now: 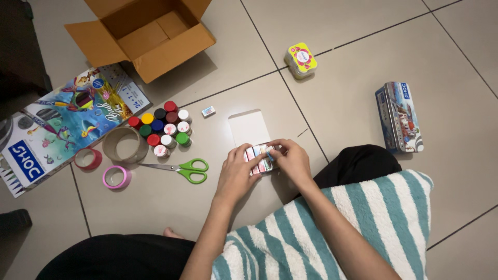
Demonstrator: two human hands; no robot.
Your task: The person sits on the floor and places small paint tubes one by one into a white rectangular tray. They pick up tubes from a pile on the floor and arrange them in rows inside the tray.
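Box: small flat card box (261, 157) of pastel sticks, white flap open, on the tiled floor (353, 62).
Left hand (236, 173): fingers curled, steadying it.
Right hand (293, 161): fingers pinching one stick.
Nearby: green-handled scissors (181, 168).

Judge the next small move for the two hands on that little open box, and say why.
Probably lift one pastel stick out: both the left hand and right hand grip the small box, its white flap lies open, and right fingertips pinch at the sticks.
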